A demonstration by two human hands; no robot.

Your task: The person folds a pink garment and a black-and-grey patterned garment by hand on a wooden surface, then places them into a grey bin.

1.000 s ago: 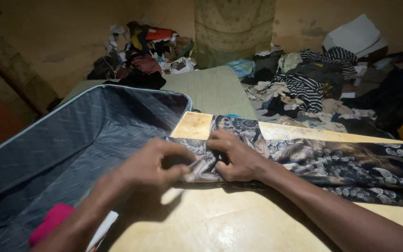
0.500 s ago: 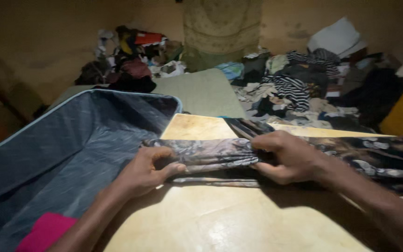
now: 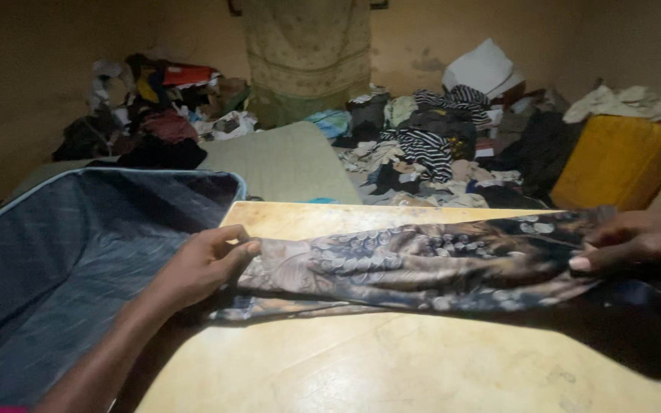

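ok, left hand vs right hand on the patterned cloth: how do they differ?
The left hand pinches the patterned cloth at its end by the open suitcase; the right hand grips it far across the table. Left shows fully, right is partly shadowed. Both stretch it flat.

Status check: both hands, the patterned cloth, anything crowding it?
Left hand grips one end of patterned cloth; right hand grips the other. Cloth stretched flat on yellow table. Open suitcase abuts left edge.

I see no labels, signs or screens, and the nearest thing to a package is a yellow can [image 3: 618, 162], boxy and plain, standing on the floor far to my right, beyond the desk [image 3: 392, 367].
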